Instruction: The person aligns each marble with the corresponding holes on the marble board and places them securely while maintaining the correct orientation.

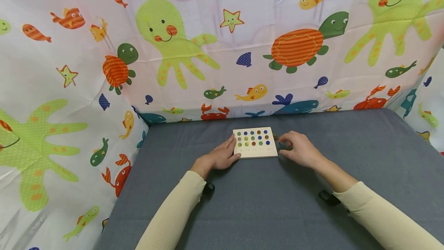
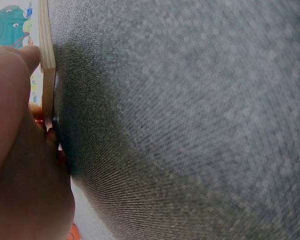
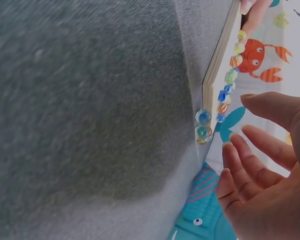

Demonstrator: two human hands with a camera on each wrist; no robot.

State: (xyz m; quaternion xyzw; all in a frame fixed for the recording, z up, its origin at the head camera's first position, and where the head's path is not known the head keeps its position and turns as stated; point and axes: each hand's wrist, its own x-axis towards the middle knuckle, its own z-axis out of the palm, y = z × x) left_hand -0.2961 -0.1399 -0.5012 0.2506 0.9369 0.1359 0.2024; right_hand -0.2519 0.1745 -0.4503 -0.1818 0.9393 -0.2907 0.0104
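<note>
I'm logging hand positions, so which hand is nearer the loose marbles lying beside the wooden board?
Right. The right hand hovers over the loose marbles; the left hand rests against the wooden board's opposite edge.

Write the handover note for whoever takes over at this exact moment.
Left hand: open, fingers resting against the left edge of the wooden board, steadying it.
Right hand: open, no grip yet, beside the loose marbles on the grey mat at the board's right edge.
Done: three rows of marbles sit in the board's dimples.
Left: the near row of dimples is unfilled; loose marbles not yet picked up.
</note>
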